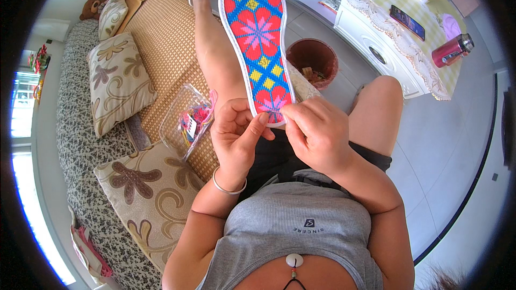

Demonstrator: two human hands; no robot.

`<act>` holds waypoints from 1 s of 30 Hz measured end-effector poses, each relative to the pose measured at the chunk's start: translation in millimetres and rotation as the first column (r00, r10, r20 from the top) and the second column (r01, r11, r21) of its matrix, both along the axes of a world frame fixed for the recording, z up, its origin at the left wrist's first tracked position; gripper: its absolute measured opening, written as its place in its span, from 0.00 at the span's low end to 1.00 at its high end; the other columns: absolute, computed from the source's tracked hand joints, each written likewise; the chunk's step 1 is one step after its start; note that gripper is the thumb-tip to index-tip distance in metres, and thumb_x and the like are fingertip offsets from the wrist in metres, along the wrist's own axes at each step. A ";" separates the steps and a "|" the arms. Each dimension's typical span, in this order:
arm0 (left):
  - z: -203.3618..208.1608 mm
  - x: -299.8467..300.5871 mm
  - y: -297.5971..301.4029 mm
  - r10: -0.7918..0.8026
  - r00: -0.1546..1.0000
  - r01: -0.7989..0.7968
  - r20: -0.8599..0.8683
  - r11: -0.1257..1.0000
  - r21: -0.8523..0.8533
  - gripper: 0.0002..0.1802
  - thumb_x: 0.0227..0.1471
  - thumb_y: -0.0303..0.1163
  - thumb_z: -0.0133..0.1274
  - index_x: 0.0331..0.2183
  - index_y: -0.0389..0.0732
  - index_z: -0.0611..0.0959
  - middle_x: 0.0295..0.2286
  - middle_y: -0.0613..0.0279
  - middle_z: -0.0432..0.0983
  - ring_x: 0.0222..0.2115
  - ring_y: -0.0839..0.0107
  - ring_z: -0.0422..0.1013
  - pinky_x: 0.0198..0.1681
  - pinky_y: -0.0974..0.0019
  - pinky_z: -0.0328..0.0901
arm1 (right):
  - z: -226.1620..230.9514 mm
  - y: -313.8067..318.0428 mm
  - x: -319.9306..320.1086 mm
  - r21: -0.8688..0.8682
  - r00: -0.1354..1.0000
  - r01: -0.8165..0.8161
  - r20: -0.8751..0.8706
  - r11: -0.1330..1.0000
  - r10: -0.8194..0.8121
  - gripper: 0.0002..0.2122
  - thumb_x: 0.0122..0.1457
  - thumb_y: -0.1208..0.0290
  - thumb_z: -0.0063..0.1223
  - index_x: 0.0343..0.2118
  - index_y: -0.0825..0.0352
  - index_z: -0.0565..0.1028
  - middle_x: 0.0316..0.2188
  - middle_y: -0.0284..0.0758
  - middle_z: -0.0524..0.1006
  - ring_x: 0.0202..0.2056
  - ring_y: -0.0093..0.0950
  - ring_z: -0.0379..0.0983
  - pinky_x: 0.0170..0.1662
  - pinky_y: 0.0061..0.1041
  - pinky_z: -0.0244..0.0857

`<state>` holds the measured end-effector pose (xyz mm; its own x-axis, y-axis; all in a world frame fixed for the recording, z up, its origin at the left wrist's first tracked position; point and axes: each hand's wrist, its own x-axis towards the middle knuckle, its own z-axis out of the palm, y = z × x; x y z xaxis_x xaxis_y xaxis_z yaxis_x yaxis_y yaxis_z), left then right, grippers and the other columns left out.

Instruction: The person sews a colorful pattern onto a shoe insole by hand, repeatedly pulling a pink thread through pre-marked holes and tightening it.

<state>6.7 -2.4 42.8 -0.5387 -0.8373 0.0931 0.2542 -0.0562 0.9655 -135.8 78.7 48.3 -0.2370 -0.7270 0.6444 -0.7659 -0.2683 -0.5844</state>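
Note:
An embroidered insole (260,37) with red and pink flowers, yellow diamonds, a blue ground and a white edge stretches away from me above my lap. My left hand (235,131) grips its near, narrower end, with the thumb on the patterned face and the other fingers partly behind. At the right edge of that same end, my right hand (322,134) is closed in a pinch. Whatever lies between its fingertips is hidden. Left of my left hand, a clear plastic box (171,108) on the seat holds bundles of coloured thread (198,118).
Patterned cushions (119,83) lie on the woven seat mat (161,32) to the left. A reddish-brown bin (329,53) with scraps inside stands beyond my legs. On the cloth-covered table (371,5) at the right are a phone (407,21) and a dark pink thermos (451,51).

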 end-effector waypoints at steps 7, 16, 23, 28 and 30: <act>-2.4 3.6 0.8 0.002 1.000 -0.003 -0.004 1.000 -0.030 0.10 0.50 0.15 0.51 0.37 0.31 0.70 0.28 0.56 0.76 0.20 0.78 0.71 0.22 0.78 0.68 | -0.5 -0.1 3.5 -0.010 1.000 0.012 0.010 1.000 -0.012 0.09 0.44 0.84 0.55 0.29 0.68 0.73 0.20 0.35 0.70 0.20 0.33 0.67 0.22 0.30 0.61; -1.6 1.3 5.9 0.056 0.992 -0.031 0.117 0.978 -0.208 0.10 0.49 0.16 0.52 0.36 0.30 0.72 0.25 0.58 0.76 0.20 0.79 0.71 0.22 0.79 0.67 | 5.0 2.2 4.2 0.039 0.993 0.043 -0.109 0.998 -0.038 0.09 0.38 0.77 0.57 0.24 0.65 0.69 0.19 0.32 0.67 0.22 0.30 0.67 0.23 0.29 0.62; -17.5 0.1 10.3 0.300 0.935 -0.063 0.191 0.667 -0.742 0.09 0.44 0.13 0.56 0.31 0.31 0.75 0.22 0.60 0.74 0.18 0.79 0.71 0.20 0.77 0.64 | 0.2 -0.4 8.7 0.096 0.976 0.028 -0.217 0.995 -0.007 0.09 0.37 0.75 0.56 0.21 0.64 0.67 0.19 0.32 0.65 0.22 0.31 0.67 0.23 0.29 0.63; -10.2 -3.2 10.7 0.230 0.960 -0.096 0.161 0.808 -0.582 0.10 0.45 0.13 0.55 0.32 0.30 0.74 0.23 0.60 0.75 0.18 0.80 0.71 0.20 0.78 0.65 | 0.4 4.8 9.3 0.050 0.995 0.063 -0.082 0.997 -0.059 0.08 0.43 0.79 0.58 0.26 0.66 0.70 0.18 0.34 0.69 0.19 0.34 0.67 0.21 0.32 0.60; -7.6 -2.8 9.9 0.196 0.966 -0.080 0.170 0.849 -0.523 0.10 0.46 0.14 0.55 0.33 0.30 0.73 0.24 0.59 0.76 0.19 0.80 0.71 0.20 0.79 0.65 | 2.8 7.7 8.4 0.028 0.996 0.062 -0.071 0.998 -0.059 0.08 0.44 0.79 0.58 0.26 0.66 0.70 0.17 0.34 0.69 0.18 0.34 0.67 0.20 0.33 0.60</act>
<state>4.0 7.5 35.2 -0.4761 -0.7705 0.4238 0.0115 0.4764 0.8792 -127.4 86.4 51.2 -0.2363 -0.7318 0.6392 -0.8194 -0.2035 -0.5359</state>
